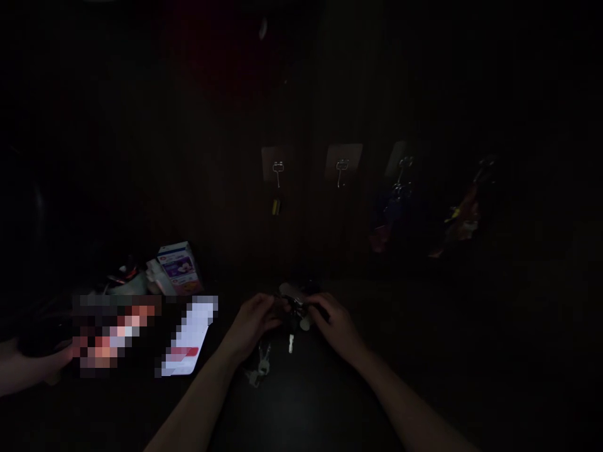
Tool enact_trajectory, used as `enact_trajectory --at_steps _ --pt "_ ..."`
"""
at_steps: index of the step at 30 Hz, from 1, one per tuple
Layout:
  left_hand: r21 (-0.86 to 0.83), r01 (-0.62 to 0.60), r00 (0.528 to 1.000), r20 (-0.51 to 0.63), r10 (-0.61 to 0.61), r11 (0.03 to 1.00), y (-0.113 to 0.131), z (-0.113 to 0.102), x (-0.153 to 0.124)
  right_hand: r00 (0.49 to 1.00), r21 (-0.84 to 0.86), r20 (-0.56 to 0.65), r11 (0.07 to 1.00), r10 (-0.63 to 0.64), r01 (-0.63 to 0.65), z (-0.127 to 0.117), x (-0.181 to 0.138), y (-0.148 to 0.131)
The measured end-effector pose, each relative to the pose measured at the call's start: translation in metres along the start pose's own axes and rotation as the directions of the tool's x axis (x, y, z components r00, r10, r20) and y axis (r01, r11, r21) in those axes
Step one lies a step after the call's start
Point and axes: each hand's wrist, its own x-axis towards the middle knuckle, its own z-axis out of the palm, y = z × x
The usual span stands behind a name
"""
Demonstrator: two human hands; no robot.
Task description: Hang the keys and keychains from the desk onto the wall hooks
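Observation:
In the dark head view, a bunch of keys is held between both hands over a dark surface. My left hand has its fingers closed on the left side of the bunch. From the right, my right hand pinches the same bunch. One bright silver key points down below it. A few other keys are just under my left wrist; whether they hang or lie there I cannot tell. Dim light hides the ring and the exact fingertip contact.
Metal hooks line the dark wall ahead, some with hanging items. At left are a lit phone, a small printed box and another person's arm beside a blurred bright patch.

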Motion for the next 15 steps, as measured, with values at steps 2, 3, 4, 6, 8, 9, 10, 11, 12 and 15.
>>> enact_trajectory --at_steps 2,3,4,6,8,9,10,11,12,15 --pt "-0.088 0.032 0.999 -0.004 -0.033 0.996 -0.004 -0.001 0.003 1.000 0.016 0.015 1.000 -0.001 0.001 0.001 -0.002 -0.004" --pt "-0.125 0.047 0.999 -0.007 -0.048 0.991 -0.006 -0.001 0.004 1.000 0.021 0.025 1.000 -0.005 0.004 0.001 -0.003 -0.005" --pt "-0.155 0.061 0.998 -0.007 -0.062 0.986 -0.008 -0.001 0.005 0.999 0.027 0.036 1.000 -0.009 0.008 0.002 -0.004 -0.007" --pt "-0.200 0.071 0.997 -0.002 -0.073 0.977 -0.013 0.000 0.007 0.998 0.038 0.062 0.999 -0.007 0.004 0.002 -0.007 -0.010" --pt "-0.229 0.058 0.998 -0.004 -0.061 0.972 -0.016 0.002 0.007 0.996 0.045 0.085 0.999 -0.010 0.006 0.003 -0.009 -0.012" --pt "-0.239 0.048 0.999 -0.005 -0.051 0.970 -0.017 0.004 0.007 0.995 0.045 0.097 0.999 -0.022 0.017 0.003 -0.009 -0.013" --pt "-0.245 0.040 0.999 -0.004 -0.042 0.969 -0.017 0.006 0.006 0.994 0.044 0.105 0.998 -0.038 0.033 0.003 -0.010 -0.013" --pt "-0.248 0.034 0.999 -0.002 -0.036 0.968 -0.017 0.008 0.005 0.993 0.045 0.109 0.998 -0.053 0.048 0.004 -0.010 -0.014" --pt "-0.247 0.033 0.999 0.007 -0.032 0.968 -0.017 0.011 0.004 0.992 0.051 0.109 0.997 -0.062 0.057 0.004 -0.011 -0.014" --pt "-0.241 0.019 1.000 0.025 -0.014 0.970 -0.017 0.017 0.002 0.995 0.113 0.092 0.993 -0.030 0.020 0.004 -0.011 -0.015"
